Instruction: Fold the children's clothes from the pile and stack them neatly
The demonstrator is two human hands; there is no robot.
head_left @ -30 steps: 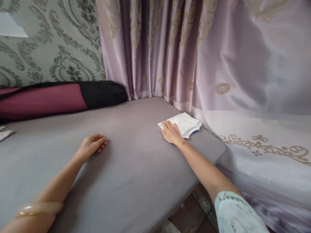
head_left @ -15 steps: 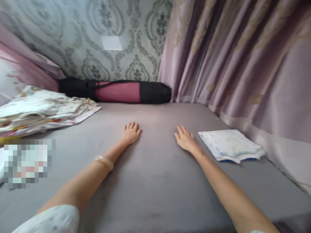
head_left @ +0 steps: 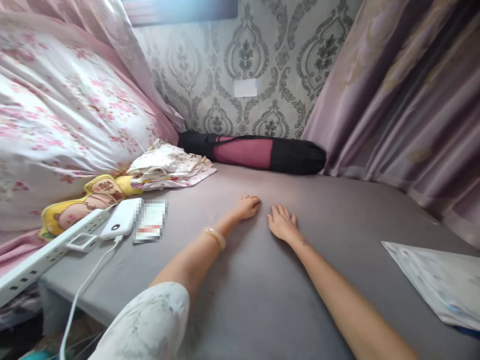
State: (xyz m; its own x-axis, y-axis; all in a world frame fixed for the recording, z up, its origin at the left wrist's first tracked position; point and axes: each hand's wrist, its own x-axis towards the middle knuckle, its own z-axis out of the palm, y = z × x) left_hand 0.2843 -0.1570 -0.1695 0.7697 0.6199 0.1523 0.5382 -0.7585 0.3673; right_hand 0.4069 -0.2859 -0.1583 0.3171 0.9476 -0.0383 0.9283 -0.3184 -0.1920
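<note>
My left hand (head_left: 249, 206) rests on the grey sheet (head_left: 240, 280) near the middle of the view, its fingers slightly bent and nothing seen in it. Just to its right, my right hand (head_left: 282, 222) lies flat on the same sheet with fingers spread, holding nothing. A small gap separates the two hands. A folded white cloth (head_left: 442, 285) lies at the right edge, and a pile of patterned clothes (head_left: 170, 165) sits to the left beyond my left hand.
At the back lies a black and pink long bag (head_left: 243, 152). On the left are a white power bank (head_left: 122, 218) with a cable, a power strip (head_left: 52, 255), a yellow cushion (head_left: 78, 212) and a blurred-out packet (head_left: 150, 221). Curtains hang at both sides.
The view has turned left, bringing the power strip and cushion into sight. My hands have come closer together, and my left hand's fingers are more bent than before.
</note>
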